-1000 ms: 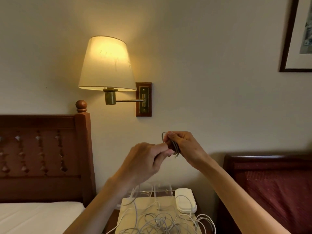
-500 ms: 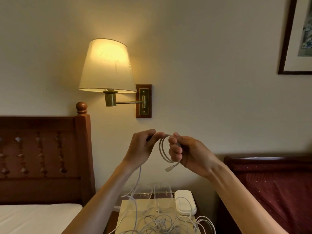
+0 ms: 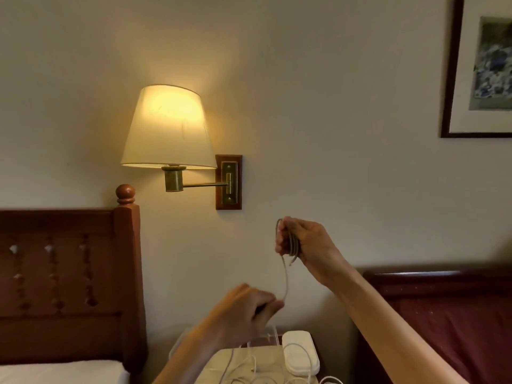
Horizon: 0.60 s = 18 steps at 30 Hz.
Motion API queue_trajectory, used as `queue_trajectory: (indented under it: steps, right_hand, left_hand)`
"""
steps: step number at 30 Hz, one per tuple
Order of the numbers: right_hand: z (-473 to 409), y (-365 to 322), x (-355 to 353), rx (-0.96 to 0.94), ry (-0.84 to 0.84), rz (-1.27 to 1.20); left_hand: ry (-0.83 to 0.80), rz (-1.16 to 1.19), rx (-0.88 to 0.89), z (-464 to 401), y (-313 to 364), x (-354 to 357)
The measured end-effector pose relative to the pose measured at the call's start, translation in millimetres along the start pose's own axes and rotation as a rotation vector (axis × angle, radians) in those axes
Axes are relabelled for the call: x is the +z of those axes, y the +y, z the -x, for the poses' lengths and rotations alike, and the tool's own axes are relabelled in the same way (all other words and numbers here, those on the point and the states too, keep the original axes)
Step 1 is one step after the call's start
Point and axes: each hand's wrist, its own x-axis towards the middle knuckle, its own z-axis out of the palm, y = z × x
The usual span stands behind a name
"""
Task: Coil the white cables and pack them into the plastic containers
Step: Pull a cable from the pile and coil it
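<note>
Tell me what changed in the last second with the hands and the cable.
The left hand dropped down and away from the right hand, drawing out a straight length of white cable. Before, both hands met at the coil. The right hand keeps its grip on the coil at about the same height. The loose cables below stay put.

The left hand (image 3: 243, 309) has dropped away from the right hand (image 3: 302, 242), drawing a length of white cable (image 3: 285, 275) down from the coil (image 3: 291, 242).
</note>
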Motion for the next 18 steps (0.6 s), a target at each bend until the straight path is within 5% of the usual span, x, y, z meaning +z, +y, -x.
queue_trajectory:
  steps: [4, 8, 18]
  right_hand:
    - [8.2, 16.8, 16.3, -0.050, -0.050, 0.357]
    - [18.8, 24.1, 19.4, 0.024, -0.179, 0.244]
    - [22.7, -6.2, 11.2, 0.271, -0.256, -0.435]
  left_hand:
    - [0.316, -0.234, 0.200, -15.8, 21.1, -51.9]
    - [0.439, -0.319, 0.154, -26.4, 0.8, -68.8]
    - [0.534, 0.416, -0.046, -15.3, -23.7, -11.2]
